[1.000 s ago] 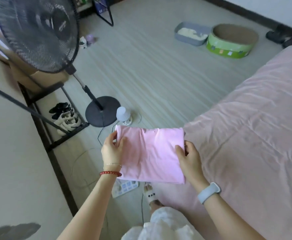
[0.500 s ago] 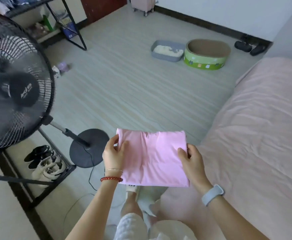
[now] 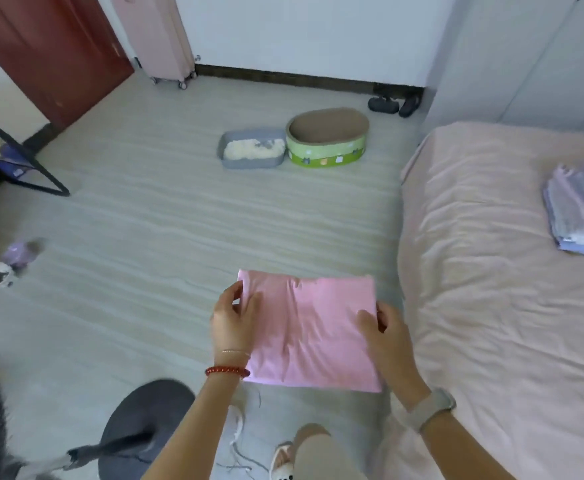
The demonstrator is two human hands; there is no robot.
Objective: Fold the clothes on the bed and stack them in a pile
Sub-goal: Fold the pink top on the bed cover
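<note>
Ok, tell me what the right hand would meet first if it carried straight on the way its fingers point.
The right hand grips the folded pink garment, its fingers pointing up-left across it. That cloth comes first; beyond it probably the left hand on the opposite edge, though depth is hard to judge.

**Colours and patterns seen**

Folded garment [image 3: 313, 332], held near centre: plain pink, no print seen. Bed cover [image 3: 491, 306], right: pale dusty pink, plain. Stack of folded clothes [image 3: 581, 209], far right: lavender, grey and light blue layers. Floor [image 3: 166, 237]: pale beige w/ faint grey streaks. Door [image 3: 51, 53], far left: dark red-brown. Suitcase [image 3: 159, 36], far: light pink. Tray [image 3: 252, 152]: grey, cream contents. Oval box [image 3: 327, 138] right of it: green wall w/ small white and dark shapes, brown inside. Fan base [image 3: 134, 417], near left: black. Bracelet [image 3: 226, 371]: red beads. Watch band [image 3: 431, 408]: grey. Slippers [image 3: 392, 105], far: black.
</note>
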